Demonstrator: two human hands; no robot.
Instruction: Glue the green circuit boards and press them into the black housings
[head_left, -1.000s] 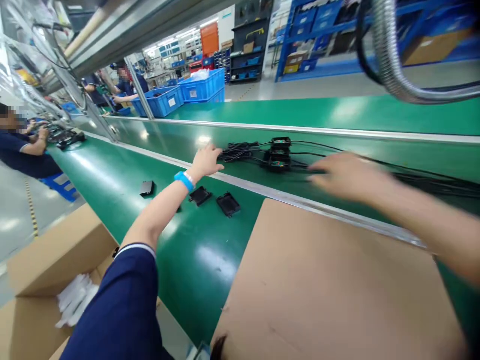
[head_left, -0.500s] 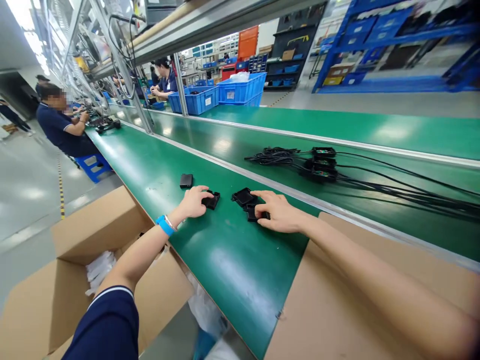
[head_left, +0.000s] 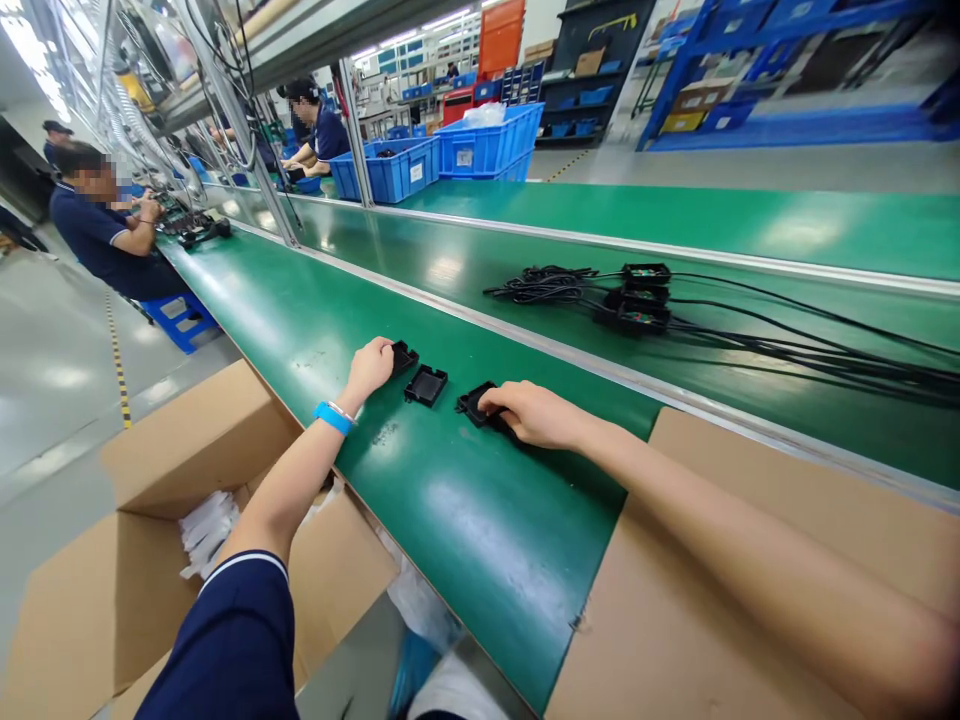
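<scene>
My left hand (head_left: pixel 370 366) is closed on a small square black plastic case (head_left: pixel 405 357), its hollow side facing up. Just right of it, another open black case half (head_left: pixel 427 385) lies untouched on the green bench (head_left: pixel 420 500). My right hand (head_left: pixel 529 412) pinches a third black case (head_left: pixel 475 402), thumb and fingers at its right side. Part of that case, and whatever lies under the palm, is hidden by the hand.
Beyond the metal rail, black boxes with circuit boards (head_left: pixel 643 313) and coiled cables (head_left: pixel 544 284) lie on the green belt. A cardboard sheet (head_left: pixel 720 600) covers the bench at right. An open carton (head_left: pixel 150 590) stands at lower left. Blue bins (head_left: pixel 487 145) and co-workers sit farther back.
My left hand has gone from the middle case to the one on the left, which is now turned hollow side up. My right hand has moved slightly left and closed on a case.
</scene>
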